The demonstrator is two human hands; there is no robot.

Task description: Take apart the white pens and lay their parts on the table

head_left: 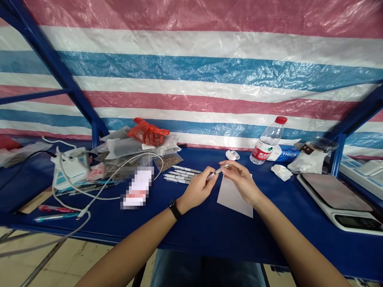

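A white pen (217, 172) is up between both hands here in the head view, held above the blue table (206, 235). The left hand (197, 190), watch on its wrist, has its fingers curled snugly around the barrel, while the right hand (241, 181) pinches the metal tip end between thumb and forefinger. A sheet of white paper (235, 198) lies under the right hand. Just left of the hands, a row of matching white pens (181, 174) lies side by side, several of them, with neither hand on them: one pen in hand, that row left lying. Beyond stand a water bottle (266, 141) and an orange plastic bag (148, 133); a digital scale (335, 195) sits at right.
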